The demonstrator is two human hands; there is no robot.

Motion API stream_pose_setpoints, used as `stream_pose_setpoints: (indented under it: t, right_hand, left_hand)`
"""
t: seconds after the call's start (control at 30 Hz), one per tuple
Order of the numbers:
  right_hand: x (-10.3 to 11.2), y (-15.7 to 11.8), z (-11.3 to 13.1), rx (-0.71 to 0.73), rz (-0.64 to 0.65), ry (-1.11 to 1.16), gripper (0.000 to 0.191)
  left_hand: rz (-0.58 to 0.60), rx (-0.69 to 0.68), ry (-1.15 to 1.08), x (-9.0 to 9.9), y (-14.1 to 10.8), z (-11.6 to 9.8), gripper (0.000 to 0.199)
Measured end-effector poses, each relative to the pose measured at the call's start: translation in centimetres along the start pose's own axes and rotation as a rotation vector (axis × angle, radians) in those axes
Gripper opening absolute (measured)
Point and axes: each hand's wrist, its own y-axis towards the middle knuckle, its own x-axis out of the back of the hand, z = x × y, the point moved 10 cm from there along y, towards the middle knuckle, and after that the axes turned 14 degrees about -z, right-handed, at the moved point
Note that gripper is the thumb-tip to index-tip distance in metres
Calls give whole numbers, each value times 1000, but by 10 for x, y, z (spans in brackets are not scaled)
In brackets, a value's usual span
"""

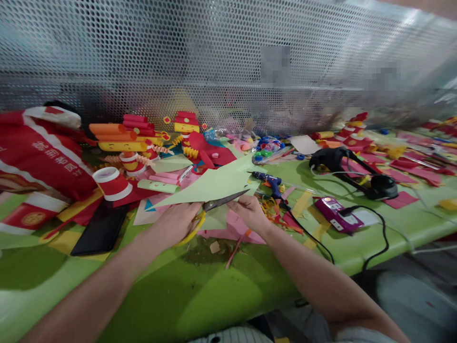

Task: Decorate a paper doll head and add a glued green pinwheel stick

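Two loose red-and-white cups are at the left of the green bench point(171, 305): a gold-emblem cup point(39, 209) in front of a red printed bag point(50, 152), and a plain cup point(111, 183) beyond a black phone point(100, 227). Behind the plain cup, an orange-hatted cup figure point(123, 146) looks complete, with its drawn face and paper rolls; a red-hatted cup figure point(186, 128), farther right, does too.

In the middle, the left hand point(180, 220) is closed around the yellow handles of the scissors point(224, 201); whether the blades are parted cannot be told. A pale green paper sheet point(210, 181) is raised over the bench, its near edge at the blades. Beside the scissors' tips the right hand point(250, 212) appears to pinch that edge. The hands are apart, blades between them. Cutting looks unfinished, probably early, since a broad expanse of sheet is in one piece; the hands hide much of the near edge, so the length of any cut is unclear.

To the right, a blue glue gun point(271, 183) lies untouched; past it are a purple power strip point(337, 214) with a black plug in it and a stacked red cup figure point(353, 131).
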Motion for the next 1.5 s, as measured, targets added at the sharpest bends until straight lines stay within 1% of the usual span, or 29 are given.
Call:
stream_pose_setpoints:
  t: [0.2, 0.4, 0.53, 0.67, 0.73, 0.87, 0.97, 1.07, 1.17, 1.27, 1.33, 1.43, 1.5]
  right_hand:
    - [-1, 0, 0, 2, 13, 19, 41]
    - [0, 0, -7, -13, 1, 17, 44]
    - [-1, 0, -8, -19, 7, 42, 41]
    - [1, -1, -13, -48, -2, 40, 39]
    - [2, -1, -16, -62, -11, 35, 38]
    - [-2, -2, -15, -68, 18, 52, 34]
    - [-4, -1, -13, -103, 11, 121, 31]
    - [6, 4, -16, -201, -105, 236, 28]
    - [28, 10, -21, -270, -290, 367, 27]
    - [52, 16, -22, -285, -474, 484, 21]
    - [65, 19, -23, -289, -563, 558, 19]
    - [75, 22, -27, -305, -643, 654, 16]
    - [76, 23, -31, -315, -658, 677, 16]
  left_hand:
    - [-8, -7, 26, 1, 1, 1, 30]
    - [-11, -20, 63, 4, 1, -2, 28]
    - [8, -5, 80, 6, 0, -3, 32]
    - [-5, -5, 71, 9, 0, -4, 40]
    - [-24, -14, 39, 9, 1, -4, 44]
    - [-135, -54, -50, 11, 2, -4, 54]
    - [-176, -1, -30, 15, 4, 4, 60]
    - [-259, 153, 49, 28, 5, 26, 57]
    - [-331, 280, 115, 40, 6, 48, 54]
    - [-320, 347, 170, 39, 6, 67, 51]
    - [-295, 363, 195, 37, 6, 74, 51]
    - [-236, 380, 183, 31, 5, 80, 52]
    - [-179, 396, 160, 24, 4, 83, 53]
